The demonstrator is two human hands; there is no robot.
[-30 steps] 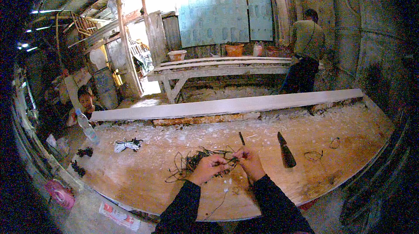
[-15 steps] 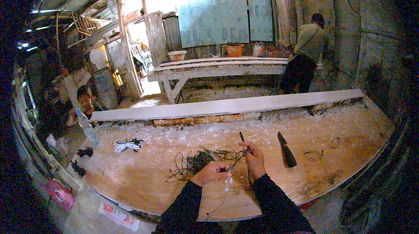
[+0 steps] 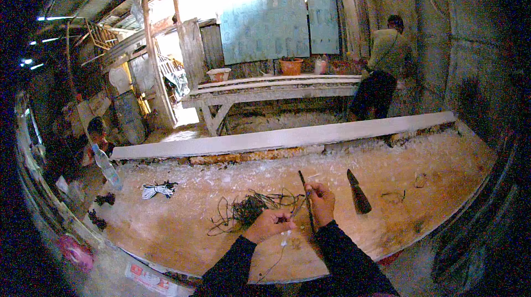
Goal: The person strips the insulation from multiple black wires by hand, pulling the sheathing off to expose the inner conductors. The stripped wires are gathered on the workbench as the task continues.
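Observation:
My left hand is closed in a pinch above the near part of the wooden table, on a dark cord whose grip point my fingers hide. A thin strand with small white bits hangs below it. My right hand is closed around a thin dark rod, held nearly upright with its tip above the fingers. A short greyish length slants between the two hands; I cannot make out what it is. Just beyond my left hand lies a loose tangle of dark cord. To the right of my right hand rests a dark-handled knife.
A long pale board spans the table's far edge. Left lie a white cord bundle, dark bunches and a plastic bottle. A wire loop lies right. One person stands at the back bench; another sits left.
The dark strand that stretched between my hands no longer reaches across in the same way. My right fingers have curled in closer around the rod. The view has shifted slightly.

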